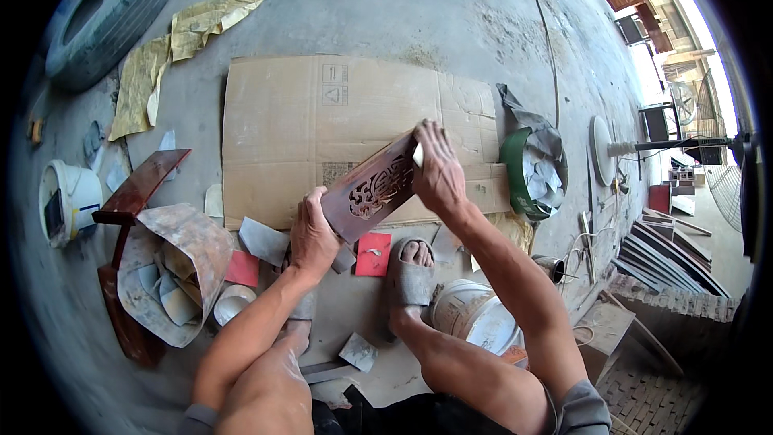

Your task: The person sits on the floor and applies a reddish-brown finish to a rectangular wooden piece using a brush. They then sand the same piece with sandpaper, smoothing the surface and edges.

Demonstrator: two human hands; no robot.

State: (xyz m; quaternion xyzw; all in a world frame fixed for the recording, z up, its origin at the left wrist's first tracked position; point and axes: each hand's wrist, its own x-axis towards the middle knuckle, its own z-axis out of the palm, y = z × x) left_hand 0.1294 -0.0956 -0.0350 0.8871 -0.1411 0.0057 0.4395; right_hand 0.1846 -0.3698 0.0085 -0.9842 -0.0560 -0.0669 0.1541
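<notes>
A dark reddish-brown wooden piece with an openwork carved pattern (372,193) is held at a slant over a flattened cardboard sheet (278,129). At its near left end, my left hand (316,234) is closed around the wood, thumb along the edge. My right hand (439,169) lies over the far right end with fingers bent over the top edge. Under those fingers shows the edge of a small pale piece (418,155), perhaps folded sandpaper; most of it is hidden. Below the wood, a red square sheet (373,254) lies on the floor between my feet.
At left stand a white bucket (79,201), a dark red wooden part (145,185) and an open sack of scraps (189,234). A green tub (515,169) is right of the cardboard. Near my right leg stands a white bucket (475,314); a fan (604,149) is farther right.
</notes>
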